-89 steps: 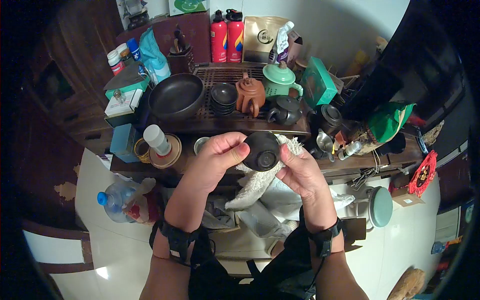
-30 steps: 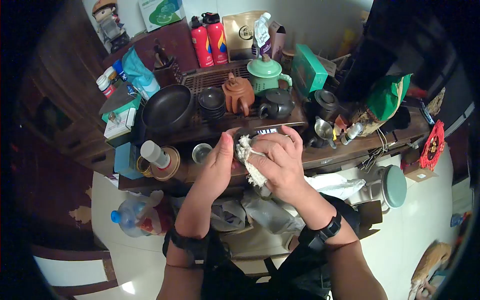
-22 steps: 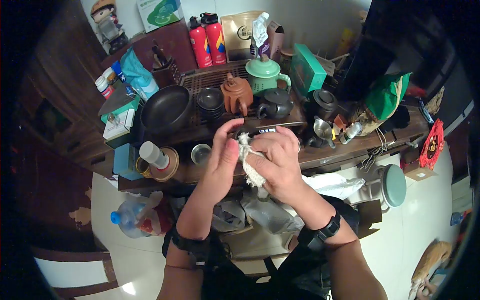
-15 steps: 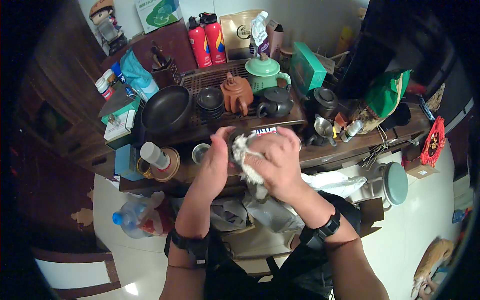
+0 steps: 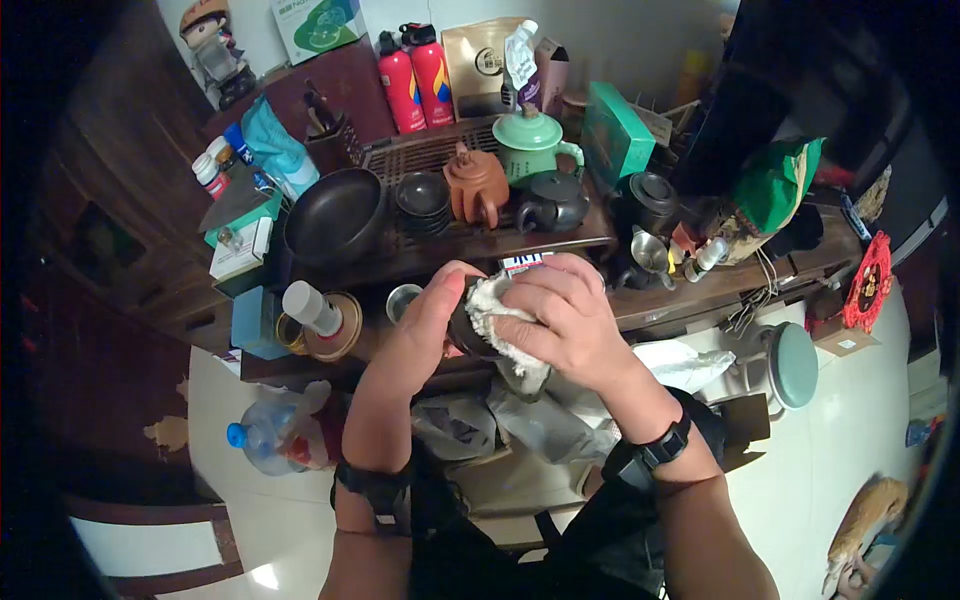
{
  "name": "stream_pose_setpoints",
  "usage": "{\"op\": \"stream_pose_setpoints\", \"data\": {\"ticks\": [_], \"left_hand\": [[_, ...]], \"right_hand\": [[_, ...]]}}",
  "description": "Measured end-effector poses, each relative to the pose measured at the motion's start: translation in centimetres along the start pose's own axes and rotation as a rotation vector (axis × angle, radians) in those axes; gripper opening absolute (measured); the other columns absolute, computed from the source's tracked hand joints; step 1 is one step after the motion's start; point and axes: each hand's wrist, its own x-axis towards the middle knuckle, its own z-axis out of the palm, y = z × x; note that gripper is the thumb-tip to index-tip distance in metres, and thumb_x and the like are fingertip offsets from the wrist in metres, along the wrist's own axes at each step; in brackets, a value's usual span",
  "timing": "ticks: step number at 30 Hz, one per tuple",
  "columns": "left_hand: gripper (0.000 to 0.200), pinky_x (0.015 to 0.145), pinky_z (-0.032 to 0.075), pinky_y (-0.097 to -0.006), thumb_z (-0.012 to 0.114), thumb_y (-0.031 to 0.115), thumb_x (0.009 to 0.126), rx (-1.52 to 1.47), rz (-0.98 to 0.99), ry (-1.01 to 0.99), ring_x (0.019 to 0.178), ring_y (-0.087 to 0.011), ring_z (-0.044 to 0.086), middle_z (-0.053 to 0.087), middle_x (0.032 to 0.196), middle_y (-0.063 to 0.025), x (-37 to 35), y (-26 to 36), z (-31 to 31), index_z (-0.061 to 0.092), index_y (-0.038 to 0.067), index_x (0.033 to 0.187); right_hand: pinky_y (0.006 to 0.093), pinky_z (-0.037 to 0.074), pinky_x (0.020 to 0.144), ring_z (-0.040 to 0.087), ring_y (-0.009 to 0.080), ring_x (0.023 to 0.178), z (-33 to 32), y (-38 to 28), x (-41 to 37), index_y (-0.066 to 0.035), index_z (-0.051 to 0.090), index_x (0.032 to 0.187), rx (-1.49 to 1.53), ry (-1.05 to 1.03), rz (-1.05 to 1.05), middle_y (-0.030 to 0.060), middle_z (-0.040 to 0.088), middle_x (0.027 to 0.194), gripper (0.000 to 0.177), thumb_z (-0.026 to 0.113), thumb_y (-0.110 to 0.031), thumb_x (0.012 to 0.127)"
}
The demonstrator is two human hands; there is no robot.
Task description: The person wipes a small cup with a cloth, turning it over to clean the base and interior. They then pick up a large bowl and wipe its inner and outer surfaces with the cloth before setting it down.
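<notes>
My left hand [image 5: 432, 315] holds a small dark round piece [image 5: 466, 325], perhaps a bowl or cup, by its left edge. Pressed against that piece is a white cloth [image 5: 492, 312], bunched under the fingers of my right hand [image 5: 560, 318]; its lower end hangs below. Both hands are over the front part of the wooden table. Behind them, on a slatted tea tray [image 5: 400, 158], stand stacked black bowls [image 5: 423, 197], a brown clay teapot [image 5: 476, 185], a black teapot [image 5: 553, 200] and a green lidded pot [image 5: 528, 145].
Left of the tray leans a large dark bowl [image 5: 335, 218]. A white-capped container [image 5: 312, 308] and a metal cup [image 5: 403, 300] are near my left hand. To the right are a metal strainer [image 5: 650, 252] and a small bottle [image 5: 710, 255]. A green stool [image 5: 793, 366] stands on the floor.
The dark piece has tilted and shows more between my hands. My right hand has shifted slightly right, its fingers spread over the cloth; my left hand has turned inward around the piece.
</notes>
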Motion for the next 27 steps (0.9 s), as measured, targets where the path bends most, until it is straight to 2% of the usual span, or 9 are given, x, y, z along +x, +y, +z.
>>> {"op": "stream_pose_setpoints", "data": {"ticks": [3,7,10,13,17,18,20,23,27], "left_hand": [[0.046,0.072,0.048,-0.0287,0.034,0.045,0.091,-0.11,-0.034,-0.022,0.084,-0.0138,0.057,0.057,0.094,-0.0059,0.2,-0.2,0.1,0.051,0.003,0.102],[0.048,0.076,0.048,-0.0304,0.034,0.043,0.088,-0.184,0.143,-0.077,0.085,-0.0167,0.059,0.057,0.095,-0.0086,-0.4,1.1,-0.7,0.051,0.001,0.103],[0.047,0.079,0.047,-0.0304,0.034,0.042,0.089,-0.206,0.277,-0.092,0.088,-0.0178,0.058,0.057,0.098,-0.0093,-0.4,1.4,-0.5,0.051,0.001,0.105],[0.042,0.078,0.048,-0.0267,0.026,0.038,0.097,-0.19,0.317,-0.176,0.092,-0.0121,0.057,0.054,0.104,-0.0062,0.0,1.2,-0.8,0.047,0.006,0.112],[0.04,0.079,0.047,-0.0261,0.025,0.036,0.097,-0.137,0.277,-0.102,0.093,-0.012,0.056,0.054,0.104,-0.0054,0.3,0.7,-0.4,0.048,0.006,0.113],[0.04,0.08,0.046,-0.0256,0.025,0.036,0.097,-0.142,0.23,-0.075,0.093,-0.0117,0.056,0.054,0.104,-0.005,0.2,0.7,-0.4,0.048,0.007,0.112],[0.04,0.081,0.044,-0.0247,0.025,0.036,0.097,-0.06,0.206,-0.051,0.092,-0.0111,0.054,0.054,0.102,-0.004,0.3,0.4,-0.4,0.049,0.006,0.111],[0.041,0.082,0.042,-0.0252,0.028,0.036,0.095,0.28,0.272,-0.023,0.092,-0.0116,0.052,0.054,0.099,-0.0042,0.5,0.0,-0.7,0.051,0.005,0.108],[0.04,0.082,0.042,-0.0255,0.027,0.036,0.096,0.072,0.258,0.016,0.091,-0.012,0.052,0.055,0.098,-0.0037,0.7,-0.4,-0.7,0.052,0.005,0.106]], "right_hand": [[0.0342,0.049,0.072,0.054,0.024,0.093,-0.1,0.5,-0.2,-0.013,0.061,0.104,-0.032,-0.023,0.008,0.0058,0.054,0.098,0.036,0.06,-0.014,0.068],[0.0345,0.049,0.069,0.056,0.0276,0.088,-1.3,1.7,-0.6,-0.01,0.06,0.105,-0.114,-0.043,0.357,0.0105,0.055,0.101,0.033,0.061,-0.009,0.071],[0.0313,0.048,0.067,0.056,0.0245,0.087,-0.8,2.0,-0.9,-0.006,0.058,0.108,0.214,0.15,0.552,0.0112,0.053,0.098,0.041,0.056,0.011,0.071],[0.0278,0.048,0.068,0.055,0.0209,0.089,-1.0,1.1,-0.1,-0.005,0.057,0.11,0.505,0.26,0.621,0.0101,0.051,0.098,0.045,0.051,0.017,0.071],[0.0264,0.047,0.075,0.051,0.0174,0.092,-1.8,-0.2,1.3,-0.008,0.059,0.112,0.633,0.22,0.597,0.0084,0.049,0.099,0.047,0.048,0.017,0.073],[0.0299,0.047,0.076,0.051,0.0201,0.093,-2.0,-1.0,1.5,-0.009,0.06,0.11,0.699,0.156,0.644,0.0086,0.049,0.102,0.042,0.054,0.011,0.074],[0.0327,0.047,0.076,0.051,0.025,0.094,-2.1,-1.2,2.0,-0.009,0.061,0.108,0.254,-0.115,0.309,0.0091,0.049,0.106,0.038,0.06,0.003,0.072],[0.0347,0.047,0.078,0.051,0.028,0.094,-1.6,-2.3,2.4,-0.008,0.062,0.106,0.144,-0.251,0.236,0.0097,0.05,0.107,0.037,0.062,-0.003,0.07],[0.036,0.047,0.079,0.052,0.0262,0.092,-2.4,-1.9,2.7,-0.006,0.062,0.104,0.187,-0.322,0.289,0.0087,0.053,0.101,0.038,0.062,0.001,0.067]]}}
